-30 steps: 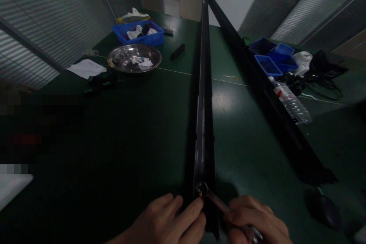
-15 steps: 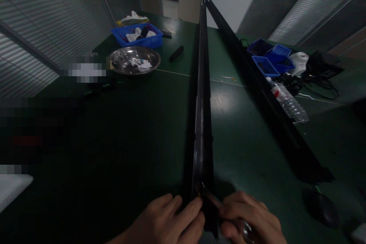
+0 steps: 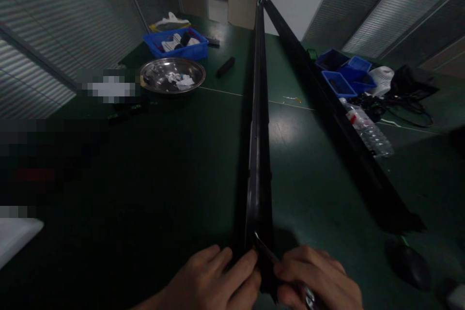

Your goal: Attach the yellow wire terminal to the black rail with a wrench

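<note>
A long black rail (image 3: 259, 155) runs away from me along the green table. At its near end, my left hand (image 3: 221, 278) is closed, its fingers pressed against the rail's left side and index fingertip close to the tool's tip. My right hand (image 3: 317, 276) grips a shiny metal wrench (image 3: 268, 252) whose head touches down inside the rail's channel. What lies under that head is hidden in the dark. The wrench's other end shows below my right fingers.
Another black rail (image 3: 356, 150) lies to the right, with a plastic bottle (image 3: 368, 128), blue bins (image 3: 339, 84) and cables beyond it. Behind left stand a steel bowl (image 3: 148, 85) and blue basket (image 3: 198, 52). A dark rounded object (image 3: 410, 266) sits near right. Blurred blocks cover the left side.
The wrench has rolled, so its ring-shaped head now shows nearly edge-on. My right hand has shifted slightly; my left hand stays in place.
</note>
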{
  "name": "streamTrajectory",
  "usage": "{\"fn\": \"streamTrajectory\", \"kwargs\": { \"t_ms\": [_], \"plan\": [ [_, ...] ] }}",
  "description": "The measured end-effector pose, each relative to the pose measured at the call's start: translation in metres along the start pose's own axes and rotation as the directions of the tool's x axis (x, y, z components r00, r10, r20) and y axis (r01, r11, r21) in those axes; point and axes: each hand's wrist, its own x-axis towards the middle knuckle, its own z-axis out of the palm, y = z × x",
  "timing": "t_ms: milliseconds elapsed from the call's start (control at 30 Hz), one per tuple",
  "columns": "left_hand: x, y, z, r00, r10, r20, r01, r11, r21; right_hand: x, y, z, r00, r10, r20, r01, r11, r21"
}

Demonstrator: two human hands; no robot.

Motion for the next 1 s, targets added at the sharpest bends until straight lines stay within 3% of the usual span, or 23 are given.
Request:
{"fn": "streamTrajectory", "kwargs": {
  "t_ms": [167,267,467,600,733,833,1000],
  "plan": [
    [-0.001,0.000,0.002,1.000,-0.005,-0.029,0.005,1.000,0.009,0.008,0.000,0.000,0.999,-0.030,0.038,0.030,0.999,0.011],
    [0.001,0.001,0.003,0.998,-0.018,-0.053,0.018,1.000,0.008,0.016,-0.001,-0.009,0.988,-0.032,0.149,0.030,0.999,0.015],
    [0.002,-0.002,0.000,1.000,0.009,-0.025,-0.009,1.000,0.010,0.029,-0.007,-0.037,0.896,0.047,0.441,-0.054,0.999,0.004],
    [0.002,-0.003,-0.001,1.000,0.008,-0.008,-0.008,1.000,0.015,0.027,-0.007,-0.046,0.848,0.134,0.513,-0.092,0.990,-0.106],
    [0.000,-0.001,0.000,1.000,0.006,-0.003,-0.006,1.000,0.004,0.036,-0.010,-0.047,0.834,0.091,0.545,0.055,0.968,-0.246],
    [-0.002,-0.001,0.002,0.999,-0.013,-0.033,0.013,1.000,0.004,0.053,-0.017,-0.044,0.791,0.029,0.611,0.230,0.912,-0.340],
    [-0.008,-0.001,0.005,1.000,-0.001,-0.003,0.001,1.000,-0.013,0.080,-0.021,-0.037,0.785,0.014,0.620,0.316,0.851,-0.420]
  ]
}}
